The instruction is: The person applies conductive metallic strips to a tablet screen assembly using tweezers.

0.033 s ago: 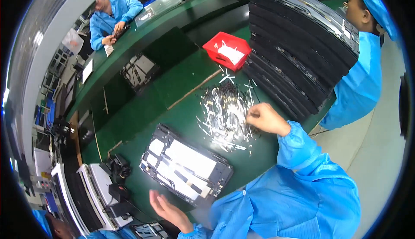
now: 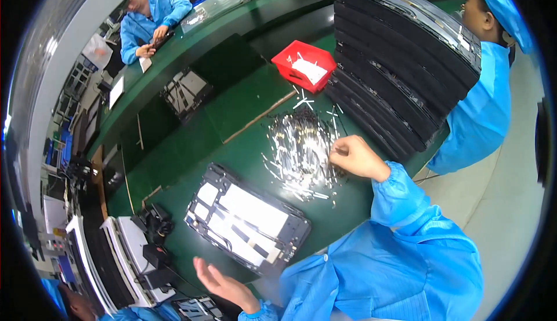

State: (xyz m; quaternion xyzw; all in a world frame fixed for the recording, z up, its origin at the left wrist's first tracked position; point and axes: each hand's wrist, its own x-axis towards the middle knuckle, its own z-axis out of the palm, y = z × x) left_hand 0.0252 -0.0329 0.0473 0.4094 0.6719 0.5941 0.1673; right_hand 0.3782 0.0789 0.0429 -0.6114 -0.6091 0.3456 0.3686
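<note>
My right hand (image 2: 358, 157) is closed in a pinch at the right edge of a heap of small strips (image 2: 299, 150), shiny white, silver and dark. Whatever lies between those fingertips is too small or hidden to make out. Just left of my body, my left hand (image 2: 225, 286) is held with its fingers apart and nothing in it. It is nearest to the lower left side of an opened tablet-like device (image 2: 246, 222), apparently apart from it. This device lies slanted on the green table (image 2: 331, 216), showing white panels, dark strips and a black frame.
A red bin (image 2: 290, 72) holding white pieces stands beyond the heap. A tall stack of black device frames (image 2: 400, 77) rises at right, with a co-worker (image 2: 476, 109) behind it. Another similar device (image 2: 187, 93) lies farther off. Across the table, another co-worker (image 2: 152, 19) handles a dark object.
The whole view has shifted very slightly. My left hand is a little farther left and lower; my right hand stays pinched beside the heap.
</note>
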